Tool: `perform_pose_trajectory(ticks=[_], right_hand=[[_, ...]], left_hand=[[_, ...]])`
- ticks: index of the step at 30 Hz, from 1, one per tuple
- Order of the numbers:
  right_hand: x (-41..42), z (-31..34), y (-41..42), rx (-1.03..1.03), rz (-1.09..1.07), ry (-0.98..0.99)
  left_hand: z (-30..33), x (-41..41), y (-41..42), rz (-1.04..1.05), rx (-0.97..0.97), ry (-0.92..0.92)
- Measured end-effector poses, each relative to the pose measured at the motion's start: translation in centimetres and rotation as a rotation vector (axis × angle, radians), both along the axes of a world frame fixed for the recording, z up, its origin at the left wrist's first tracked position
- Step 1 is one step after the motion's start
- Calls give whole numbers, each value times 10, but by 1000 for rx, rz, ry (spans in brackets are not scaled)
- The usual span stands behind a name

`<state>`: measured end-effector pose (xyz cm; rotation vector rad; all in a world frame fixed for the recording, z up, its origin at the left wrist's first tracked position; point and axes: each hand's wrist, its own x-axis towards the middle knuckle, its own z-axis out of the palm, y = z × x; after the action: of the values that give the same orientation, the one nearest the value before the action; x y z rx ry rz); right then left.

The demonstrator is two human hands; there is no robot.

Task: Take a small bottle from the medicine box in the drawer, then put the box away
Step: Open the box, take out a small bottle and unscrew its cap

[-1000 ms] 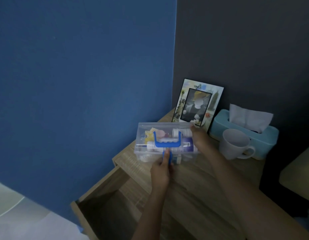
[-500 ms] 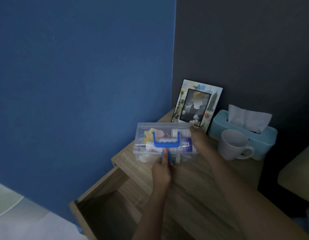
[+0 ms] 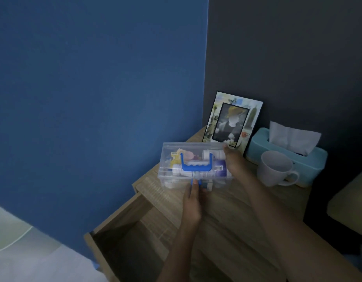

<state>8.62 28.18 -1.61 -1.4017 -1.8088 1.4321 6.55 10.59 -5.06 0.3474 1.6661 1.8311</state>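
Our left hand (image 3: 193,202) reaches to the near long side of the medicine box (image 3: 196,165), its fingertips pinched on the small blue latch (image 3: 195,181) at the middle of that side. Our right hand (image 3: 236,165) lies against the box's right end with the fingers spread along it and the thumb up at the far right corner of the lid, so it steadies the box more than it grips it. We see the clear plastic box resting on the wooden nightstand (image 3: 237,220), near its left edge and towards the back, with the lid down and the blue carrying handle (image 3: 196,163) folded flat on top. Through the lid we make out several small white bottles (image 3: 213,154) lying on their sides, a yellow packet and something pink; the labels are too dim to read. Below the left edge of the top, the drawer (image 3: 123,241) stands pulled out and dark inside. Behind the box a picture frame (image 3: 233,121) leans at the back edge against the wall. Towards the back right corner a pale blue tissue box (image 3: 287,157) sits with a white mug (image 3: 275,169) just in front of it, handle to the right.
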Motion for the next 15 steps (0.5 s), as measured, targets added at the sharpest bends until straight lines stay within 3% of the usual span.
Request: perform_pose_trajectory(ticks=[4,10,15], right_hand=[[0,1,0,27,-4,-35],[0,1,-1,14,-6,-11],[0,3,-3,-6,-19,-8]], left_hand=[[-9,-2,-14,-8,-9,24],[-8,-19,-34,206,-17,69],[-1,-21,-32,84,-104,136]])
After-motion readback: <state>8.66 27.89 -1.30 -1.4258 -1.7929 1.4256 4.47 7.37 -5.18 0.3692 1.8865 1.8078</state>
